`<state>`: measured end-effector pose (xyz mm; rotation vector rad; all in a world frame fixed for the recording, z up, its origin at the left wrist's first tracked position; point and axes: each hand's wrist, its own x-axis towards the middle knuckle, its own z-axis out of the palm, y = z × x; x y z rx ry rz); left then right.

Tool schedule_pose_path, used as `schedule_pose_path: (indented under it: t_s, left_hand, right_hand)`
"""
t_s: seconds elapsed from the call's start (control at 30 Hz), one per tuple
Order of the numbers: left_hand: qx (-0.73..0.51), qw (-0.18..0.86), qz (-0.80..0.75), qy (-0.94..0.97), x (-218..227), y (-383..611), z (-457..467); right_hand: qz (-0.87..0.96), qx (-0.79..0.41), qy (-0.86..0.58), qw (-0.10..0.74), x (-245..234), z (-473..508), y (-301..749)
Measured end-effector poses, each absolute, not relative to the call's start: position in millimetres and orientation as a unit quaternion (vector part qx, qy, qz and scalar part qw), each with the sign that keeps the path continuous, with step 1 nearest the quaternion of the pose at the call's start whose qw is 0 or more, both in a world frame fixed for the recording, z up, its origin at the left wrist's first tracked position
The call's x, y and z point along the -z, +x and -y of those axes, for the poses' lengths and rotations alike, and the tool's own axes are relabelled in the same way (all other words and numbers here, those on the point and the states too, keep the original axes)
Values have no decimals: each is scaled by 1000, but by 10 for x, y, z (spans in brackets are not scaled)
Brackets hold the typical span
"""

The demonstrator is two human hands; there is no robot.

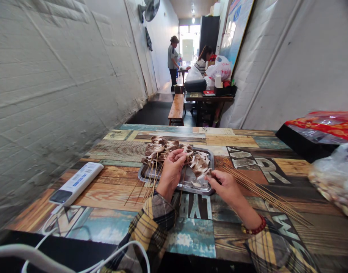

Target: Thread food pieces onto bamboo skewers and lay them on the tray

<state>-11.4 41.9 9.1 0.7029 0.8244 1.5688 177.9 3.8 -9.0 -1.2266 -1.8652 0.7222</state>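
Note:
My left hand [174, 168] is closed in a pinch on a brown-and-white mushroom piece [188, 155] above a clear tray [142, 175]. My right hand [226, 187] is closed at the tray's right side, fingertips at the lower end of a mushroom skewer [200, 165]; its stick is mostly hidden. A pile of skewered mushrooms [159, 148] lies on the tray's left half, with thin sticks [151, 176] pointing toward me. Several bare bamboo skewers [265, 193] lie on the table right of my right hand.
On the patterned table [114, 193], a white power strip [77, 184] with cables sits left. A clear bag [336, 174] and a black box [301, 142] with red packaging stand right. Beyond are a bench [176, 108], another table [209, 98] and two people.

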Motion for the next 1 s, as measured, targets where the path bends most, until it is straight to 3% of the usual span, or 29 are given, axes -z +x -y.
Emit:
schedule_pose_path:
  t_s: [1.0]
  left_hand:
    - [-664, 632, -321, 238, -72, -91, -418]
  right_hand:
    - [740, -272, -470, 396, 69, -11, 1755]
